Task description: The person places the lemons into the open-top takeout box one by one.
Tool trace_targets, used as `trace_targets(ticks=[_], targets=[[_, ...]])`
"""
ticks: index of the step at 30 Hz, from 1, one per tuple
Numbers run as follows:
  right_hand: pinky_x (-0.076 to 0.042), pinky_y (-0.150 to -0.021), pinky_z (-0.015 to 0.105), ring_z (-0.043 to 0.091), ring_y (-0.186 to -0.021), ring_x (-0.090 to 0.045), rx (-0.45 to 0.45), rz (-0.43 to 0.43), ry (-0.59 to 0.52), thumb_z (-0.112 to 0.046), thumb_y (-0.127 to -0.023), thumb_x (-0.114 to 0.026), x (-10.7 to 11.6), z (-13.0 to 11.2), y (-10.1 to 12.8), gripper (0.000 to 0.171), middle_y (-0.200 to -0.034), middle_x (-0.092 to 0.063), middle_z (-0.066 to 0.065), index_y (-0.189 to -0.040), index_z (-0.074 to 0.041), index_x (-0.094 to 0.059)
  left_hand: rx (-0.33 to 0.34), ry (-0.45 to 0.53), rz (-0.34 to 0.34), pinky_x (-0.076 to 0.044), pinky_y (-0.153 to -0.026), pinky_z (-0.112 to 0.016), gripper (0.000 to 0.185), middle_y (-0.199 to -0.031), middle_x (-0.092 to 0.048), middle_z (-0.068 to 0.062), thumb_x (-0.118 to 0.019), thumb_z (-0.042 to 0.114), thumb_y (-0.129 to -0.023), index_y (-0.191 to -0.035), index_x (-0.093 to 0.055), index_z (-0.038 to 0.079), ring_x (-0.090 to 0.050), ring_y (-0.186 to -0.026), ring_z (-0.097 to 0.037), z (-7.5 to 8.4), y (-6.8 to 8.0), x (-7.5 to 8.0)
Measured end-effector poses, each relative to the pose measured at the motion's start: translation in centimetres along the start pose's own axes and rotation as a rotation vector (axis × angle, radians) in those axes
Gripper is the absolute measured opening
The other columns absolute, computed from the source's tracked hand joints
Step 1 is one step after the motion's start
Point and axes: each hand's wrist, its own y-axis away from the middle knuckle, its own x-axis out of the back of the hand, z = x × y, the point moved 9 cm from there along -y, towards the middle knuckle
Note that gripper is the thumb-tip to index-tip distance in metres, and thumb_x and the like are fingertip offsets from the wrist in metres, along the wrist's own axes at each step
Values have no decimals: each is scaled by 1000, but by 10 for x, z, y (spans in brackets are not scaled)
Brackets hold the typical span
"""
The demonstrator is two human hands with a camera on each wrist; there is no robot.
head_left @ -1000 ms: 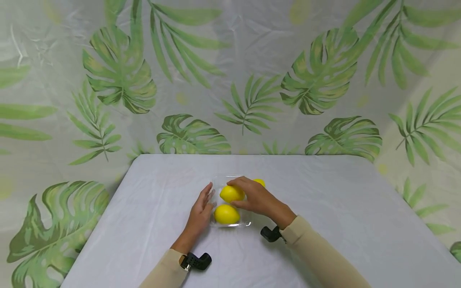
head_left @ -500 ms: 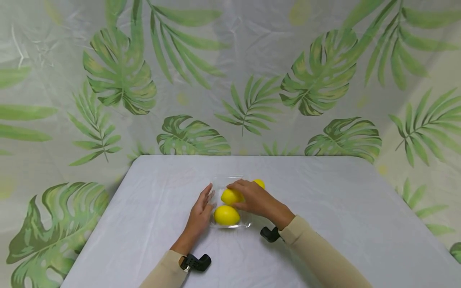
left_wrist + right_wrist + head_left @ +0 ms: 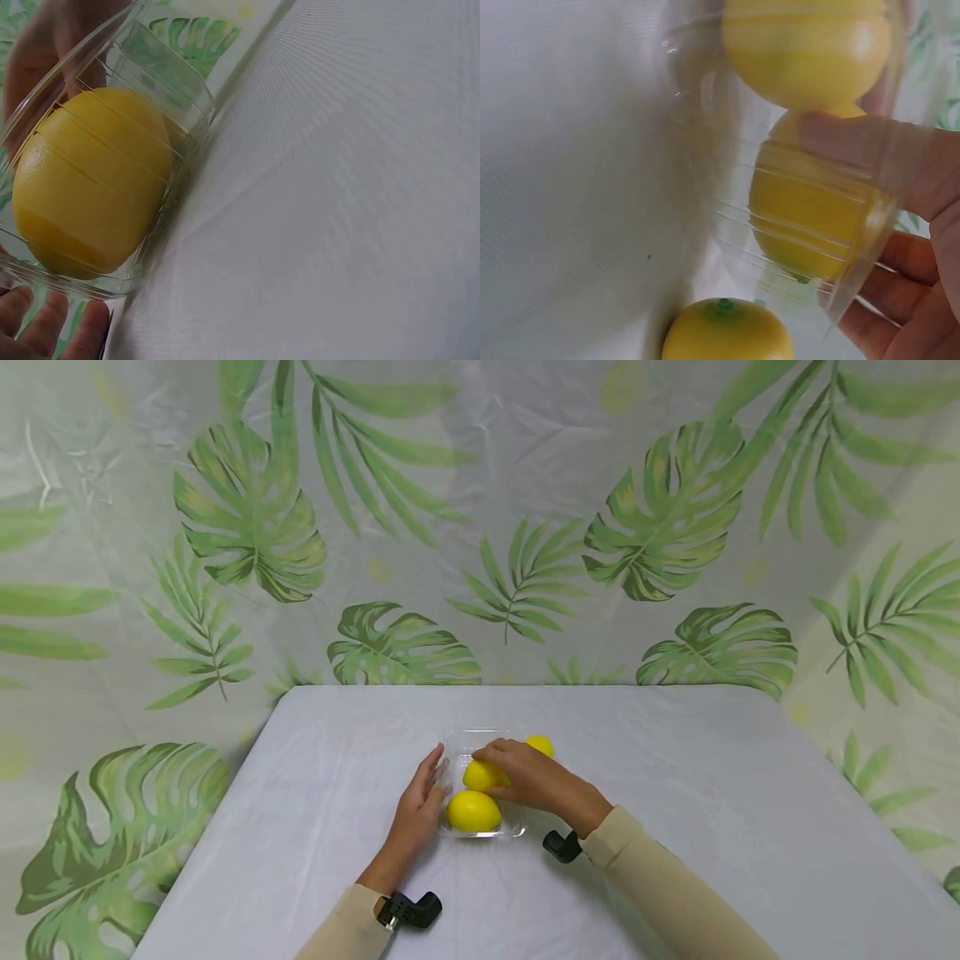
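A clear plastic container [image 3: 514, 820] stands on the table with two lemons in it. My right hand [image 3: 538, 778] reaches in from the right and grips the far lemon [image 3: 480, 774] between thumb and fingers; the right wrist view shows this lemon [image 3: 802, 206] through the clear wall. The near lemon [image 3: 474, 812] lies in the front half, touching or very close to the held one. Along the container's left side rests my left hand [image 3: 417, 806], its fingers fairly straight against the wall. A third lemon [image 3: 540, 746] sits outside, partly hidden behind my right hand.
A white cloth [image 3: 675, 760] covers the table. Behind it hangs a leaf-patterned sheet [image 3: 525, 477]. Black wrist cameras [image 3: 408, 910] are strapped near both cuffs.
My right hand has lowered the gripped lemon slightly, toward the near lemon. The left hand stays against the container's side.
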Motion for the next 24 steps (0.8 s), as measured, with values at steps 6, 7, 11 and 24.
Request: trace_targets(ticks=[6,7,11,24], targets=[[-49,-97,33,21,-109,-59,23,-14,12,-21,-81,-78,-5,-1,0,50,-120,-62,5,-125,-7,-61,-14,-3,23,-26,-112,-41,57,-158,-26,-5,-40,1,-99,-153,-26,11,-33,-140,-26,-28,-7,-2],[-49,-97,33,20,-108,-60,30,-10,15,-21,-80,-79,-5,-2,0,50,-119,-62,5,-125,-7,-61,-16,-5,26,-27,-112,-40,57,-158,-26,-3,-40,1,-99,-153,-26,13,-33,-140,-24,-30,-8,-2],[-51,-95,32,20,-104,-61,49,9,28,-20,-80,-79,-4,-3,0,49,-117,-64,5,-123,-7,-62,-25,7,30,-29,-112,-39,57,-157,-27,1,-40,2,-98,-153,-27,14,-34,-140,-22,-32,-8,-2],[-50,-97,33,22,-108,-61,54,2,36,-20,-81,-78,-6,-2,0,49,-121,-62,7,-125,-8,-61,-23,-1,40,-27,-112,-31,57,-157,-29,2,-41,1,-98,-152,-29,15,-34,-139,-15,-33,-9,-1]])
